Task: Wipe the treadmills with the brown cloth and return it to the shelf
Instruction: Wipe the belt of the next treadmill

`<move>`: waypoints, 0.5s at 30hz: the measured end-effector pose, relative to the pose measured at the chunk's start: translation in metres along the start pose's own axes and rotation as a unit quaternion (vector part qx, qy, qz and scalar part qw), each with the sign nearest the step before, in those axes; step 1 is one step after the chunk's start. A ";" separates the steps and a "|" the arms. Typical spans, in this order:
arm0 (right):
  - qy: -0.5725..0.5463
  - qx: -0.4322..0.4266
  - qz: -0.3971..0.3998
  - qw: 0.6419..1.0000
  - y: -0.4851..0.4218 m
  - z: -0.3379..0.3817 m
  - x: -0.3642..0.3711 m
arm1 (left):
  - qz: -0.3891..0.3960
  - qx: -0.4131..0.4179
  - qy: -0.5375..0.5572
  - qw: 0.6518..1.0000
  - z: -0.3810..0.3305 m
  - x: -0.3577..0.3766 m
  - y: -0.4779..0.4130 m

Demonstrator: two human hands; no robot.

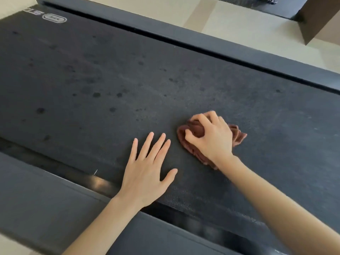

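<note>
A dark treadmill belt (pixel 114 74) fills most of the view, running diagonally, with dark spots scattered over its left and middle. The brown cloth (pixel 239 135) lies bunched on the belt at centre right. My right hand (pixel 211 137) presses down on it, fingers curled and gripping its folds. My left hand (pixel 147 173) rests flat on the belt just left of the cloth, fingers spread, holding nothing. The shelf is not in view.
Grey side rails border the belt on the near side (pixel 46 196) and the far side (pixel 202 43). Beyond the far rail is light flooring (pixel 230 21), a dark mat edge (pixel 272 8) and a brown box-like object (pixel 320 19) at top right.
</note>
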State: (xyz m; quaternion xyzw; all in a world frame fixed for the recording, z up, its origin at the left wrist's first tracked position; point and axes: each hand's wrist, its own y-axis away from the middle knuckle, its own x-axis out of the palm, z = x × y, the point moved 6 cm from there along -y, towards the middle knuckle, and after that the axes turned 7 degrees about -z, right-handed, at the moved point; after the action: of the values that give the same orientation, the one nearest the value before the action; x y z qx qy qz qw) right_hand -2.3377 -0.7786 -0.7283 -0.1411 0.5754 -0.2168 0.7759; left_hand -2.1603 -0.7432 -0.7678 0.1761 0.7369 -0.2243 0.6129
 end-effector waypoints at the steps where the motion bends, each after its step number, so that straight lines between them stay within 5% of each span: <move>1: 0.009 0.011 0.004 1.000 -0.023 -0.004 0.013 | 0.004 -0.004 -0.001 1.000 0.001 0.000 0.000; 6: 0.020 0.025 0.031 0.999 -0.082 -0.014 0.047 | 0.019 -0.011 -0.010 1.000 0.002 0.001 0.000; 11: 0.006 0.042 0.025 0.999 -0.024 0.006 0.017 | -0.033 0.007 -0.029 0.999 0.016 -0.024 0.011; 15: -0.047 -0.060 0.029 0.997 0.074 0.038 -0.022 | -0.083 -0.146 -0.032 0.985 0.095 -0.050 0.031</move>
State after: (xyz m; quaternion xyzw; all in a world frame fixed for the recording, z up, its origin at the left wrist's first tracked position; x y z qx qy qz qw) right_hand -2.2940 -0.7046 -0.7329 -0.1807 0.5545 -0.1522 0.7979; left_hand -2.0557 -0.7682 -0.7365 0.0158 0.7537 -0.1699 0.6347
